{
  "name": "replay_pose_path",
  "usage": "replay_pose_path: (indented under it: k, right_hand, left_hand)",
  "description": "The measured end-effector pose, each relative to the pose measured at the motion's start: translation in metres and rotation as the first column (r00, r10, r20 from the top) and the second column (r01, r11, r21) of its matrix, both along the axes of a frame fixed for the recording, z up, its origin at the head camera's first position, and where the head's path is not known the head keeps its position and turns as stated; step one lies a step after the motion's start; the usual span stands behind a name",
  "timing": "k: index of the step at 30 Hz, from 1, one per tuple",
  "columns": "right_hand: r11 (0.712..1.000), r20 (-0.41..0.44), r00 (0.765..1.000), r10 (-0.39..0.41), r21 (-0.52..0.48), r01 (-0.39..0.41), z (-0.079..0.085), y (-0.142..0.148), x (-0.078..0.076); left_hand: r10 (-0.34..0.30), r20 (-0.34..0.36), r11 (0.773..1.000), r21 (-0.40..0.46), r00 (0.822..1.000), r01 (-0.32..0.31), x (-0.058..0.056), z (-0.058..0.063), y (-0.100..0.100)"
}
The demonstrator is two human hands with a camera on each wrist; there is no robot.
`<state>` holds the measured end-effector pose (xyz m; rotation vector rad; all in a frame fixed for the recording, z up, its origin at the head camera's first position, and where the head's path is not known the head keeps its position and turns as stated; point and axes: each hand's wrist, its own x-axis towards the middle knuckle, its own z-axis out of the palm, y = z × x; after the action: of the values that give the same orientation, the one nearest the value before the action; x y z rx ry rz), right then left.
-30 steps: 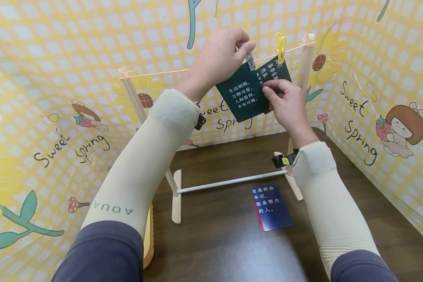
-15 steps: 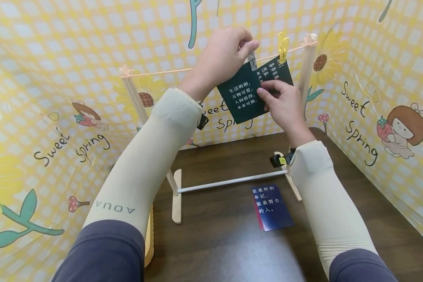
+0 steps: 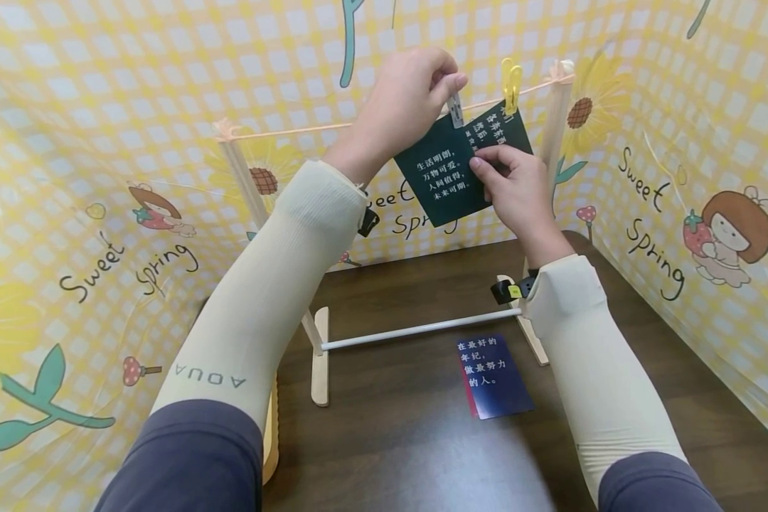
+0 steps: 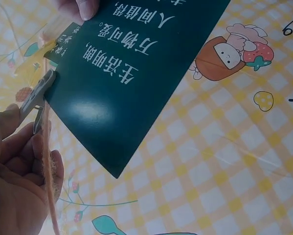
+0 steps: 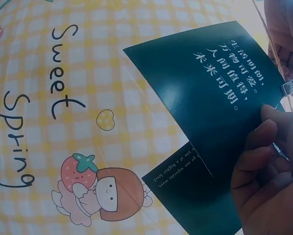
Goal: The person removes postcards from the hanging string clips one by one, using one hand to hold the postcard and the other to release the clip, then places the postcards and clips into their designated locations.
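Observation:
In the head view, my left hand (image 3: 409,99) pinches a grey clothespin (image 3: 456,112) at the orange string (image 3: 294,133). The pin sits at the upper corner of a dark green card (image 3: 435,203) with white Chinese writing, which hangs tilted. My right hand (image 3: 518,188) pinches that card's right edge between thumb and forefinger. Behind it, a second dark green card (image 3: 518,131) hangs from a yellow clothespin (image 3: 512,89). The left wrist view shows the grey pin (image 4: 36,95) with its jaws at the card's edge, beside the string.
Wooden posts (image 3: 243,174) hold up the string, and a white rod (image 3: 422,329) joins their feet. A blue card (image 3: 496,391) lies over a red one (image 3: 471,398) on the dark table (image 3: 384,441). Part of a yellowish wooden object (image 3: 271,434) shows beside my left sleeve.
My right hand has shifted slightly left along the front card's edge, and the card has tilted a little. My left hand keeps its place on the grey clothespin.

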<state>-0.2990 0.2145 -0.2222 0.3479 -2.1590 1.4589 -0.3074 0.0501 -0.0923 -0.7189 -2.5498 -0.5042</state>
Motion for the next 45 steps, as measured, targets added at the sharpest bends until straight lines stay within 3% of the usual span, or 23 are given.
replay_pose_path:
  k: [12,35,45]
  right_hand:
    - [1.0,-0.003,1.0,0.007,-0.004,-0.007,-0.001,0.0,0.001]
    - [0.999,0.002,1.0,0.022,-0.035,-0.021,-0.005,0.003,0.001]
    - [0.999,0.0,1.0,0.028,-0.039,-0.028,-0.005,0.003,0.001]
  left_hand:
    - [-0.043,-0.039,0.996,0.074,0.998,0.046,0.004,0.0,-0.003]
    - [-0.058,-0.085,0.989,0.134,0.995,0.069,0.003,0.0,-0.007]
    - [-0.081,-0.172,0.978,0.175,0.982,0.111,0.0,0.0,-0.011]
